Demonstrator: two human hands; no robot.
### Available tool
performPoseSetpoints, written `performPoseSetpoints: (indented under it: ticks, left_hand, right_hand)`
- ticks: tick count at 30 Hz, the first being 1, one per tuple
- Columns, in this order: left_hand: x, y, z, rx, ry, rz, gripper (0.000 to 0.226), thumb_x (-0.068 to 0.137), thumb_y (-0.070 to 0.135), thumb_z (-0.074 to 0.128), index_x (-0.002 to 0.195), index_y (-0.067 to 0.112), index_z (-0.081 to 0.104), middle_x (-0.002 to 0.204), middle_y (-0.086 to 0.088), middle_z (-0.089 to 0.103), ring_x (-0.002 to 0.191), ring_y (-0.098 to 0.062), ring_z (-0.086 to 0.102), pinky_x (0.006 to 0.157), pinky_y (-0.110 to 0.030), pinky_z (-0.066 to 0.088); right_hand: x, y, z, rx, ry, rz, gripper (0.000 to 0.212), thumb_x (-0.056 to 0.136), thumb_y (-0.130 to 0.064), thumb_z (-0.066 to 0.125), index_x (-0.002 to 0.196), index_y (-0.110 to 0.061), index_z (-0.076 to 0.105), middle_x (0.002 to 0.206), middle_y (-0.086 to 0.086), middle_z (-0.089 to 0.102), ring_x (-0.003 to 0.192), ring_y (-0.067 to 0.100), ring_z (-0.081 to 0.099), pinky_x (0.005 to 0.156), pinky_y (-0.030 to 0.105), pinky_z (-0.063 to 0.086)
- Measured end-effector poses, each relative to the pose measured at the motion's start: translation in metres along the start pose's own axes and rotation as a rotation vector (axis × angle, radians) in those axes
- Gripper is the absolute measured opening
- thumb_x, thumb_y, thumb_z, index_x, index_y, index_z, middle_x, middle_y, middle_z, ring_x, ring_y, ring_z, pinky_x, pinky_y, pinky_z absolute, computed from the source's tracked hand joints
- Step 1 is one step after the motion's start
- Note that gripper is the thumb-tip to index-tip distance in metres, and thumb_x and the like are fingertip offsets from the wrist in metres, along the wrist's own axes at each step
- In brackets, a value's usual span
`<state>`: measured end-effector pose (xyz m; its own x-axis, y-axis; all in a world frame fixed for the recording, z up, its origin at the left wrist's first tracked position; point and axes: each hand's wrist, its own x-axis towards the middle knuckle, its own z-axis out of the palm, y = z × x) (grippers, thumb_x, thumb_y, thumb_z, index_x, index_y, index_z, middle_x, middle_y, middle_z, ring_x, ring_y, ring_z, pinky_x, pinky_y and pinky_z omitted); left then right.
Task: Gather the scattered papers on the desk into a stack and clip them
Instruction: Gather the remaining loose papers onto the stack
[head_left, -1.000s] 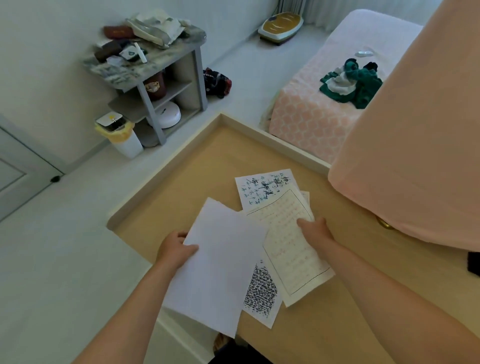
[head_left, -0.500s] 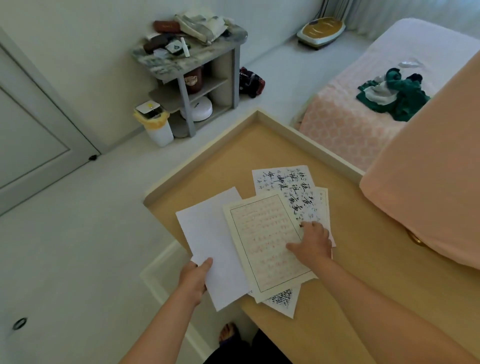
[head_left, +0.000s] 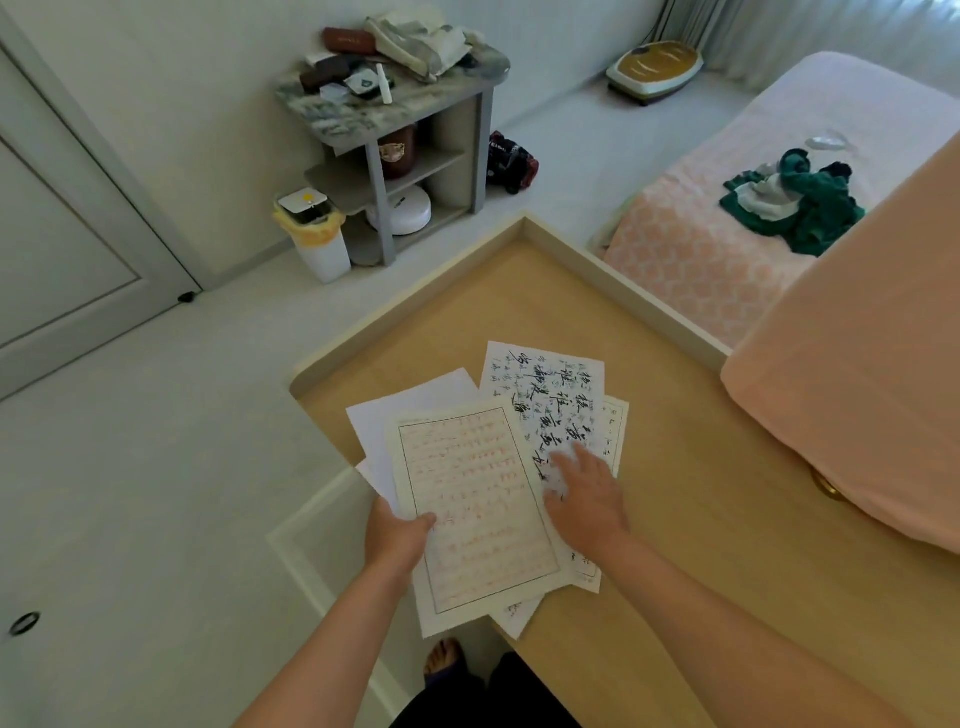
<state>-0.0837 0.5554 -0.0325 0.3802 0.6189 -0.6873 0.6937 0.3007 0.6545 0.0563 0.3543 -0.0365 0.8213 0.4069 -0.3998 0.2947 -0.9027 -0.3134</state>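
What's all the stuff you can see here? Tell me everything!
desk: one, tan with cream rim, centre
papers: about five, white, some with black or red writing, fanned over the desk's left edge
shelf unit: one, grey, by the wall
bin: one, white with yellow bag, beside the shelf unit
bed: one, pink cover, upper right
clothes: one heap, green, on the bed
left hand: one, grips the papers' left edge
right hand: one, flat on the papers

You see a cluttered grey shelf unit (head_left: 376, 197) against the wall, a yellow-lined white bin (head_left: 324, 254) just beside it, and green clothes (head_left: 815, 218) heaped on the pink bed (head_left: 691, 260).
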Motion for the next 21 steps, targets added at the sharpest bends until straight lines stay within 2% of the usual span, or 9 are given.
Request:
performPoseSetpoints:
  ticks: [2,5,8,11,13,15,17,19,21]
  left_hand:
    - [0.004,0.004,-0.008,0.045,-0.052,0.061,0.029,0.09,0.007,0.065,0.114,0.016,0.053,0.113,-0.003,0.064,0.096,-0.022,0.063,0.083,-0.037,0.054]
    - [0.012,0.015,-0.023,0.103,-0.079,0.166,0.026,0.092,0.01,0.063,0.116,0.017,0.057,0.113,-0.002,0.066,0.099,-0.022,0.064,0.085,-0.036,0.053]
    - [0.022,0.024,-0.03,0.162,-0.121,0.176,0.026,0.094,0.014,0.061,0.12,0.015,0.056,0.12,-0.005,0.064,0.107,-0.025,0.062,0.093,-0.04,0.051]
    - [0.027,0.026,-0.018,0.277,-0.21,0.158,0.057,0.089,0.026,0.068,0.139,0.011,0.045,0.14,-0.004,0.052,0.127,-0.027,0.051,0.105,-0.044,0.044]
    - [0.023,0.028,-0.001,0.301,-0.216,0.139,0.062,0.089,0.027,0.07,0.141,0.012,0.041,0.136,0.002,0.049,0.129,-0.024,0.048,0.104,-0.038,0.043]
    - [0.02,0.026,0.017,0.321,-0.147,0.162,0.041,0.087,0.021,0.071,0.124,0.017,0.053,0.123,0.004,0.058,0.114,-0.023,0.058,0.092,-0.036,0.051]
    - [0.014,0.022,0.032,0.354,-0.031,0.178,0.032,0.079,0.022,0.072,0.108,0.019,0.059,0.115,-0.001,0.061,0.108,-0.027,0.06,0.086,-0.043,0.056]
    - [0.006,0.015,0.042,0.404,0.067,0.134,0.039,0.077,0.021,0.071,0.113,0.017,0.056,0.124,-0.005,0.052,0.118,-0.03,0.048,0.085,-0.042,0.052]
    - [-0.007,0.011,0.044,0.409,0.141,0.06,0.048,0.08,0.015,0.069,0.122,0.019,0.048,0.137,-0.006,0.034,0.125,-0.031,0.031,0.086,-0.044,0.045]
  right_hand:
    - [0.006,0.015,-0.004,-0.03,-0.03,0.146,0.069,0.098,-0.05,0.041,0.157,-0.032,0.012,0.166,-0.003,-0.003,0.153,0.024,-0.001,0.122,0.051,0.009]
    - [0.004,0.035,-0.003,-0.097,-0.113,0.083,0.071,0.098,-0.053,0.038,0.157,-0.035,0.004,0.164,-0.008,-0.013,0.153,0.02,-0.008,0.122,0.053,0.007]
    - [-0.005,0.041,-0.005,-0.136,-0.185,-0.155,0.061,0.099,-0.033,0.042,0.154,-0.041,0.018,0.162,-0.016,-0.009,0.152,0.013,-0.006,0.123,0.049,0.004]
    - [-0.009,0.037,-0.005,-0.016,-0.236,-0.274,0.055,0.096,-0.015,0.045,0.146,-0.039,0.041,0.162,-0.019,0.01,0.152,0.006,0.003,0.123,0.04,0.006]
    - [-0.009,0.031,-0.002,0.241,-0.197,-0.196,0.055,0.095,-0.005,0.048,0.144,-0.032,0.047,0.161,-0.015,0.021,0.151,0.008,0.012,0.122,0.031,0.01]
    - [-0.008,0.022,0.001,0.49,-0.064,-0.036,0.057,0.093,0.0,0.052,0.143,-0.028,0.048,0.16,-0.008,0.024,0.15,0.013,0.015,0.118,0.025,0.015]
    - [-0.008,0.011,0.001,0.635,0.063,0.188,0.061,0.09,-0.003,0.056,0.143,-0.029,0.044,0.157,-0.002,0.027,0.146,0.021,0.021,0.117,0.032,0.023]
    - [-0.009,0.001,0.001,0.718,0.079,0.364,0.069,0.087,-0.008,0.059,0.148,-0.027,0.035,0.15,0.002,0.031,0.141,0.025,0.026,0.116,0.044,0.03]
    - [-0.013,-0.005,0.006,0.705,0.04,0.38,0.075,0.086,-0.011,0.062,0.152,-0.025,0.028,0.151,0.003,0.028,0.141,0.026,0.027,0.116,0.046,0.031]
